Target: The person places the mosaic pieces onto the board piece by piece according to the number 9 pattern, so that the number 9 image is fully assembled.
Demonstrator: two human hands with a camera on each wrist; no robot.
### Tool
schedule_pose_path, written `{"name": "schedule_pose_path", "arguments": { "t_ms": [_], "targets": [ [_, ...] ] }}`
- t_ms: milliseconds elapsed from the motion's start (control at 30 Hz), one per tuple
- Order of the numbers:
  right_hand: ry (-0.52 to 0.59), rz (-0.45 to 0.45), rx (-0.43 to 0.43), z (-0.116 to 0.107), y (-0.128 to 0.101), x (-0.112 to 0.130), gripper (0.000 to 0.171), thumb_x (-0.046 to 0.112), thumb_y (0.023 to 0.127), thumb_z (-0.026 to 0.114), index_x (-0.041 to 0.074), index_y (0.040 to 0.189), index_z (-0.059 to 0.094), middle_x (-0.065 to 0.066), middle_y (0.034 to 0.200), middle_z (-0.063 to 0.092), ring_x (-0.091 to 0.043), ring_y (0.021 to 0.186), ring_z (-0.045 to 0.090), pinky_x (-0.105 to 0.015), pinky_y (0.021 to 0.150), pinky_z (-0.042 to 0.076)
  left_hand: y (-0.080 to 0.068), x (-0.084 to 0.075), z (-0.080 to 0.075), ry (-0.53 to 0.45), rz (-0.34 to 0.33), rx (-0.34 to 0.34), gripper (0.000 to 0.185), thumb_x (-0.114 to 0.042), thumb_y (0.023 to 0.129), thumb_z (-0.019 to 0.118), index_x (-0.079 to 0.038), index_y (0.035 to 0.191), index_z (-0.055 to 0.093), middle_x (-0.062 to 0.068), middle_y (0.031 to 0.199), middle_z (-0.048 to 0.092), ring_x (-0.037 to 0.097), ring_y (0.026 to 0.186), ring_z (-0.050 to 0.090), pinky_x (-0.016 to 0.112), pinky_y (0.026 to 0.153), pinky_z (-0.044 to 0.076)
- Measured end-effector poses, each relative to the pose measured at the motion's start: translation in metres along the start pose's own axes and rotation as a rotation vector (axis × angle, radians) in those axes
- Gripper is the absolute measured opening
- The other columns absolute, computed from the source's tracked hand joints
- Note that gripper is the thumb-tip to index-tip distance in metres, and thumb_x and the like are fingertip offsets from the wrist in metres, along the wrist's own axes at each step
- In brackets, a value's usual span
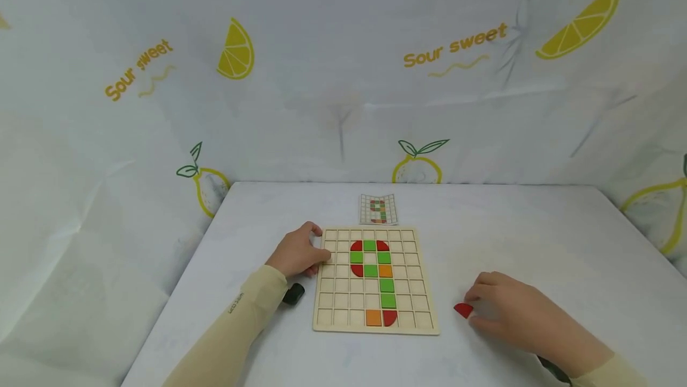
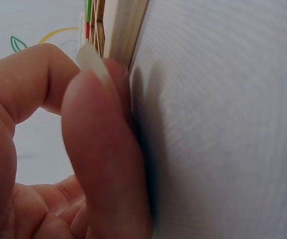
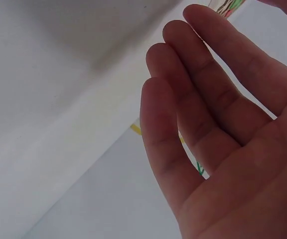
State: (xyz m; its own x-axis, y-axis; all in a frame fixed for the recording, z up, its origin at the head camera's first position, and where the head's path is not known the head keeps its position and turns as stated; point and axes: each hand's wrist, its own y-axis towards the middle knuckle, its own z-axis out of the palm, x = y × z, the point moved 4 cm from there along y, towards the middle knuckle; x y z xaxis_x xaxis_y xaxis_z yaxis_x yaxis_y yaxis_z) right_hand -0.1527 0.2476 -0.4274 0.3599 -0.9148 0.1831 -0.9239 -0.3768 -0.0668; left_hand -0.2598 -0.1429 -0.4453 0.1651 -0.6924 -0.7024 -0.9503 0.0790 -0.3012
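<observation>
**Inspector:** What is recorded nearest the camera?

**Recorder:** The right hand (image 1: 507,309) is seen resting on the white table (image 1: 537,244), well to the right of the board. A red piece (image 1: 463,310) is held at its fingertips, touching the tabletop. In the right wrist view the fingers (image 3: 193,114) are shown long and only slightly bent; the piece itself is not shown there, so the firmness of the hold cannot be told.

**Inspector:** And the board?

**Recorder:** A wooden grid board (image 1: 376,279) is laid flat at the middle of the table. Red, green and orange tiles are set in its cells in a figure like a nine, with an orange tile (image 1: 373,317) and a red quarter-round tile (image 1: 389,317) side by side in the bottom row.

**Inspector:** The left hand?

**Recorder:** The left hand (image 1: 298,253) is placed against the board's left edge near its far corner. In the left wrist view the thumb (image 2: 103,164) is pressed to the wooden edge, fingers curled, nothing enclosed. A small dark object (image 1: 293,294) is noted beside that wrist.

**Inspector:** Farthest?

**Recorder:** A pattern card (image 1: 378,209) is lying just beyond the board. A lemon-print cloth (image 1: 456,53) is hung behind.
</observation>
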Motion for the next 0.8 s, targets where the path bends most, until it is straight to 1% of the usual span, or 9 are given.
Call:
{"name": "schedule_pose_path", "arguments": {
  "t_ms": [133, 233, 333, 467, 567, 700, 800],
  "targets": [
    [-0.007, 0.057, 0.02, 0.0, -0.004, -0.006, 0.024, 0.035, 0.08, 0.094, 0.035, 0.095, 0.075, 0.021, 0.098, 0.062, -0.005, 0.092, 0.061, -0.035, 0.083, 0.061, 0.0, 0.001, 0.0, -0.002, 0.008, -0.003, 0.053, -0.021, 0.09, 0.077, -0.012, 0.138, 0.056, 0.005, 0.064, 0.068, 0.014, 0.05, 0.058, 0.026, 0.057, 0.051],
    [0.003, 0.078, 0.041, 0.002, -0.005, -0.007, 0.023, 0.037, 0.08, 0.094, 0.035, 0.093, 0.075, 0.021, 0.097, 0.063, -0.005, 0.092, 0.062, -0.035, 0.084, 0.061, 0.001, 0.001, 0.0, -0.004, 0.008, -0.002, 0.053, -0.021, 0.09, 0.077, -0.013, 0.138, 0.056, 0.005, 0.064, 0.068, 0.014, 0.05, 0.058, 0.026, 0.057, 0.051],
    [0.013, 0.05, 0.024, 0.002, -0.005, -0.003, 0.022, 0.037, 0.081, 0.094, 0.035, 0.093, 0.076, 0.024, 0.095, 0.061, -0.001, 0.09, 0.059, -0.033, 0.083, 0.061, 0.0, 0.001, 0.0, -0.011, 0.009, 0.0, 0.053, -0.021, 0.09, 0.077, -0.013, 0.138, 0.056, 0.005, 0.065, 0.069, 0.014, 0.051, 0.059, 0.026, 0.057, 0.052],
    [0.027, -0.03, -0.035, 0.0, -0.003, 0.007, 0.021, 0.035, 0.082, 0.094, 0.036, 0.093, 0.076, 0.027, 0.093, 0.057, 0.005, 0.087, 0.053, -0.028, 0.08, 0.058, 0.0, 0.001, 0.0, -0.014, 0.001, 0.002, 0.053, -0.021, 0.09, 0.077, -0.013, 0.138, 0.056, 0.005, 0.066, 0.069, 0.014, 0.051, 0.058, 0.026, 0.057, 0.052],
    [0.04, -0.073, -0.045, 0.0, 0.002, 0.014, 0.021, 0.033, 0.082, 0.094, 0.035, 0.092, 0.075, 0.026, 0.092, 0.056, 0.005, 0.085, 0.052, -0.026, 0.078, 0.057, 0.0, 0.001, 0.0, -0.012, -0.003, 0.003, 0.053, -0.021, 0.091, 0.077, -0.013, 0.139, 0.056, 0.005, 0.066, 0.068, 0.014, 0.051, 0.058, 0.026, 0.057, 0.051],
    [0.047, -0.076, -0.027, 0.001, 0.01, 0.022, 0.021, 0.031, 0.081, 0.094, 0.033, 0.09, 0.075, 0.024, 0.09, 0.056, 0.005, 0.083, 0.051, -0.025, 0.075, 0.057, -0.001, 0.0, -0.001, -0.017, 0.002, 0.003, 0.054, -0.021, 0.09, 0.077, -0.012, 0.139, 0.056, 0.005, 0.067, 0.069, 0.015, 0.051, 0.058, 0.026, 0.057, 0.052],
    [0.043, -0.049, -0.005, 0.003, 0.015, 0.026, 0.021, 0.032, 0.08, 0.094, 0.033, 0.089, 0.075, 0.024, 0.089, 0.056, 0.005, 0.081, 0.05, -0.024, 0.075, 0.056, 0.0, 0.0, -0.001, -0.017, 0.003, 0.003, 0.054, -0.021, 0.09, 0.077, -0.012, 0.139, 0.056, 0.005, 0.068, 0.069, 0.014, 0.051, 0.058, 0.026, 0.057, 0.052]
  ]
}}
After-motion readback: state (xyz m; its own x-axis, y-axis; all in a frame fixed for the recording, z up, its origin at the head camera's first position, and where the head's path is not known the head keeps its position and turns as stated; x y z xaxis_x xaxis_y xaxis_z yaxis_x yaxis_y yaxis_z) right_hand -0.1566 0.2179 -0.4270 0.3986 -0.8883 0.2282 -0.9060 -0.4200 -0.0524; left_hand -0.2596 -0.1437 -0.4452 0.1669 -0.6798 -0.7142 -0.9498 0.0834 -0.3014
